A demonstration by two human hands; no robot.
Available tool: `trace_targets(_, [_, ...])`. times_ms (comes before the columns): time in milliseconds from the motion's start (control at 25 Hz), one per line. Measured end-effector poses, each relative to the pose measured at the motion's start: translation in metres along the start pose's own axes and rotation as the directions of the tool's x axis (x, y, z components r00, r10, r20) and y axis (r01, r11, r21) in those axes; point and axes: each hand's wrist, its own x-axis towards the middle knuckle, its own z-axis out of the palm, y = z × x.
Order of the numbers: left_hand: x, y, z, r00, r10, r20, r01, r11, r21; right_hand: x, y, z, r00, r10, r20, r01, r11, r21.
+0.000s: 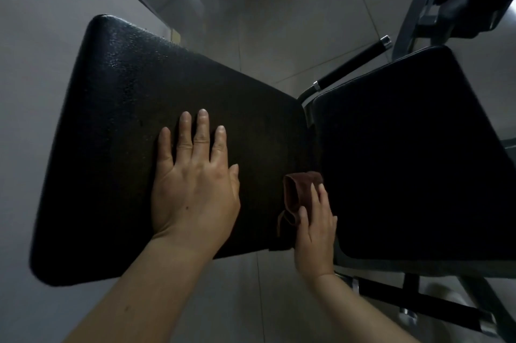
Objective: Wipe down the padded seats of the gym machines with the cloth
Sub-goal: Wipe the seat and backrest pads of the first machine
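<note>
A long black padded bench pad (125,119) fills the left and middle of the view, and a second black padded seat (405,152) adjoins it on the right. My left hand (195,183) lies flat on the long pad with its fingers straight and spread. My right hand (315,231) presses a small brown cloth (296,192) with straight fingers against the right end of the long pad, beside the gap between the two pads.
A black handle with chrome ends (351,63) juts out behind the seat. Grey machine frame parts (430,13) stand at the upper right, and black frame bars (418,306) run under the seat at the lower right. Grey tiled floor (279,7) surrounds the bench.
</note>
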Motion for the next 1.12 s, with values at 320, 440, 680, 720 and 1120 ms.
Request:
trace_targets(320, [0.01, 0.028, 0.017, 0.999, 0.012, -0.049, -0.016, 0.997, -0.081, 0.052, 0.005, -0.012, 0.988, 0.043, 0.148, -0.062, 0.99, 0.129])
trace_targets(440, [0.014, 0.031, 0.024, 0.995, 0.006, -0.101, -0.017, 0.995, -0.101, 0.079, 0.005, -0.009, 0.989, -0.01, 0.148, -0.018, 0.983, 0.185])
trace_targets(680, [0.015, 0.033, 0.037, 0.983, -0.007, -0.181, -0.016, 0.992, -0.128, 0.12, -0.008, -0.013, 0.976, -0.115, 0.186, 0.051, 0.947, 0.318])
trace_targets(720, [0.016, 0.033, 0.039, 0.982, -0.011, -0.191, -0.016, 0.99, -0.137, 0.128, -0.011, -0.012, 0.973, -0.127, 0.195, 0.058, 0.944, 0.325])
trace_targets(1120, [0.019, 0.036, 0.045, 0.982, -0.016, -0.19, -0.005, 0.994, -0.11, 0.201, -0.058, -0.006, 0.994, -0.065, 0.091, 0.046, 0.978, 0.206])
